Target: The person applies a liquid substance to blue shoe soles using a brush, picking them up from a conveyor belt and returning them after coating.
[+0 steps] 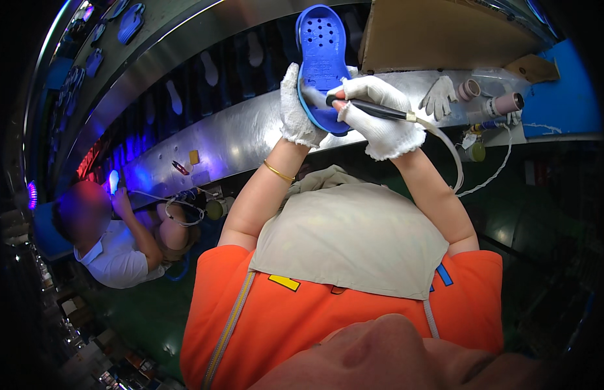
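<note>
A blue perforated foam clog sole piece (322, 53) is held up over the metal bench. My left hand (298, 109), in a white knit glove, grips it along its left edge and heel. Gloved too, with bare fingertips showing, my right hand (380, 112) holds a black pen-like brush tool (375, 108) joined to a clear hose (446, 139). The tool's pale, blurred bristles lie over the heel part of the piece. The far side of the left hand's grip is partly hidden behind the piece.
Spare glove (437, 97), pinkish cups (504, 105) and a cardboard box (443, 36) stand to the right. Red-handled snips (180, 167) and a yellow block (193, 157) lie left on the metal bench (224, 151). Beyond runs a conveyor with soles (209, 69). A co-worker (121, 248) sits at left.
</note>
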Action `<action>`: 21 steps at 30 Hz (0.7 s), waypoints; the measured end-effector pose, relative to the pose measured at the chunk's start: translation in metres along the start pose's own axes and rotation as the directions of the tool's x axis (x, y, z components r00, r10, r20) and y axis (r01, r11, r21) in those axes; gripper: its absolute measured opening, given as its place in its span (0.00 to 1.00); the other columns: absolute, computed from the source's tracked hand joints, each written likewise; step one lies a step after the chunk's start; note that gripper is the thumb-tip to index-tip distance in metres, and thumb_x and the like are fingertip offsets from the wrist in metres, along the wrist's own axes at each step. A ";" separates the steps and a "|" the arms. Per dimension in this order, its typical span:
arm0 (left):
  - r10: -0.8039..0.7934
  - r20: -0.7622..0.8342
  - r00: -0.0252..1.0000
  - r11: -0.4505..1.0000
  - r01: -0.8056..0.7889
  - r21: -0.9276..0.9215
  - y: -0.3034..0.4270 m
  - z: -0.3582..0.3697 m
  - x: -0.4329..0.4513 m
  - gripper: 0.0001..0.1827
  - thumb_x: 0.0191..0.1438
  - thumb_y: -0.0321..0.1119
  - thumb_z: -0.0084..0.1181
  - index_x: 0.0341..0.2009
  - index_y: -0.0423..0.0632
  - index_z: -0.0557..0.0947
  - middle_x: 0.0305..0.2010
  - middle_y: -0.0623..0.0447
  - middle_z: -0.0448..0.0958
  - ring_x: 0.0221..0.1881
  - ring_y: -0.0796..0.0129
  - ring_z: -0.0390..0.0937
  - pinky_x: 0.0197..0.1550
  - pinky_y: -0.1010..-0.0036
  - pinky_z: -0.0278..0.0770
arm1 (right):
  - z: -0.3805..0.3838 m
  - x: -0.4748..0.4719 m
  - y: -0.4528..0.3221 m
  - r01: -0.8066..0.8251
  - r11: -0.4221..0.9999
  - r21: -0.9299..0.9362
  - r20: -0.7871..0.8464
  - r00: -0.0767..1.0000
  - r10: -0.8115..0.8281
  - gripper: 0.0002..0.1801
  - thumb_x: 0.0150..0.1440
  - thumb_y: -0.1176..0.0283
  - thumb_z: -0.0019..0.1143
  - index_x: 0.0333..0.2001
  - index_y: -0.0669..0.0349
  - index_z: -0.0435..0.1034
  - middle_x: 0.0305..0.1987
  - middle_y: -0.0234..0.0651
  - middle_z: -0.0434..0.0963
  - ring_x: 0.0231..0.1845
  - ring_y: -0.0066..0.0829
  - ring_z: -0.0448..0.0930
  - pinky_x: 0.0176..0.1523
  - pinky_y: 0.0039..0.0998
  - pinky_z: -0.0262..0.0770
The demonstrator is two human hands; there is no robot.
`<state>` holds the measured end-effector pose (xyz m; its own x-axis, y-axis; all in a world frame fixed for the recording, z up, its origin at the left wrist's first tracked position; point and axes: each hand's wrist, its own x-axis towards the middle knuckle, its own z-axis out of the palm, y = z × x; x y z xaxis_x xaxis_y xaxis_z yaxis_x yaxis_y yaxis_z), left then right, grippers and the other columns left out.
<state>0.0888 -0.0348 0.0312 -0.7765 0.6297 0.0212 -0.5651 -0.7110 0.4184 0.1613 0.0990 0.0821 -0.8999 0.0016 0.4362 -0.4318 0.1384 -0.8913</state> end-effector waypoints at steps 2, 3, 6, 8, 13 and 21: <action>-0.018 0.018 1.000 0.997 0.019 -0.081 0.004 0.002 -0.002 0.32 0.58 0.58 0.35 0.55 0.46 0.69 0.51 0.43 0.73 0.47 0.55 0.74 0.53 0.61 0.72 | -0.004 0.005 0.008 -0.074 0.975 0.211 -0.076 0.993 0.091 0.06 0.50 0.81 0.59 0.34 0.66 0.72 0.33 0.35 0.79 0.35 0.20 0.78 0.44 0.24 0.75; -0.027 0.029 0.999 0.992 0.030 -0.120 0.005 0.003 -0.003 0.32 0.58 0.58 0.34 0.55 0.46 0.69 0.51 0.44 0.73 0.48 0.54 0.74 0.53 0.61 0.72 | -0.008 0.009 0.011 -0.101 0.944 0.314 -0.107 0.984 0.141 0.06 0.50 0.80 0.59 0.34 0.66 0.72 0.33 0.35 0.79 0.34 0.20 0.78 0.44 0.24 0.76; -0.028 -0.129 0.991 0.998 0.021 -0.056 -0.001 0.011 -0.003 0.29 0.59 0.57 0.33 0.55 0.49 0.69 0.51 0.45 0.73 0.49 0.55 0.74 0.53 0.62 0.73 | -0.014 0.027 0.015 -0.036 0.969 0.245 -0.247 0.964 0.098 0.08 0.51 0.81 0.58 0.37 0.66 0.71 0.35 0.37 0.79 0.35 0.20 0.78 0.42 0.23 0.76; -0.012 -0.146 0.989 0.999 0.007 -0.036 -0.002 0.016 -0.002 0.29 0.59 0.57 0.34 0.54 0.49 0.70 0.50 0.46 0.74 0.49 0.56 0.74 0.53 0.62 0.73 | -0.011 0.028 0.018 0.024 0.984 0.178 -0.193 0.981 0.012 0.08 0.51 0.80 0.58 0.37 0.66 0.71 0.35 0.37 0.78 0.35 0.20 0.78 0.42 0.24 0.76; -0.006 -0.191 0.982 1.000 0.005 -0.005 0.008 0.014 -0.001 0.32 0.60 0.59 0.32 0.55 0.46 0.69 0.51 0.45 0.73 0.48 0.60 0.73 0.54 0.66 0.71 | -0.018 0.015 0.023 -0.169 0.839 0.517 -0.152 0.947 0.284 0.08 0.52 0.77 0.59 0.38 0.64 0.71 0.35 0.37 0.77 0.33 0.21 0.79 0.38 0.25 0.78; -0.025 -0.160 0.987 0.972 0.061 0.227 0.022 0.010 0.004 0.28 0.61 0.55 0.34 0.50 0.46 0.74 0.44 0.49 0.77 0.43 0.62 0.76 0.49 0.68 0.75 | -0.033 0.017 0.012 0.013 0.997 0.071 -0.072 0.997 -0.007 0.10 0.46 0.88 0.57 0.33 0.64 0.72 0.39 0.37 0.77 0.41 0.23 0.77 0.48 0.26 0.75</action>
<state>0.0764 -0.0448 0.0496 -0.7970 0.5889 -0.1342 -0.5332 -0.5816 0.6143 0.1429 0.1333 0.0831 -0.8899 0.0714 0.4505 -0.4463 0.0675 -0.8923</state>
